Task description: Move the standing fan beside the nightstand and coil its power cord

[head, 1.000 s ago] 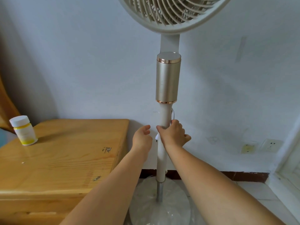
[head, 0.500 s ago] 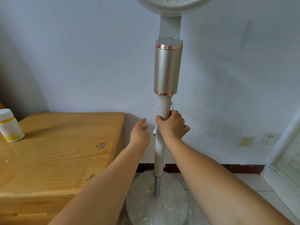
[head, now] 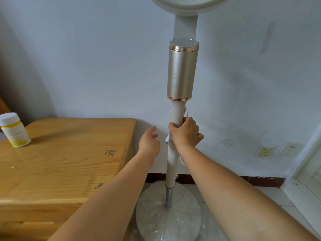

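Beside the nightstand (head: 66,160), on its right, the standing fan (head: 182,72) now stands upright on the floor, its round base (head: 166,214) just next to the wooden side and its pole (head: 172,162) close to the white wall. We take the pole as our landmark. Compared with one second ago, the view has dropped a little, so only the lower rim of the fan head shows at the top. Our right hand (head: 186,133) has climbed slightly higher on the pole and grips it with curled fingers, just below the golden cylinder. Our left hand (head: 149,141) has come away from the pole: it hangs just left of it, fingers loosely spread, holding nothing. We judge from this that the moving part is done, and the coiling is under way.

The white power cord (head: 185,112) shows as thin loops against the pole, above and below our right hand; how many turns it makes we cannot tell.

Far left of the pole, one small bottle (head: 14,130) with a white cap and yellow label stands upright on the nightstand. Its cap is closed, so what it holds is hidden.
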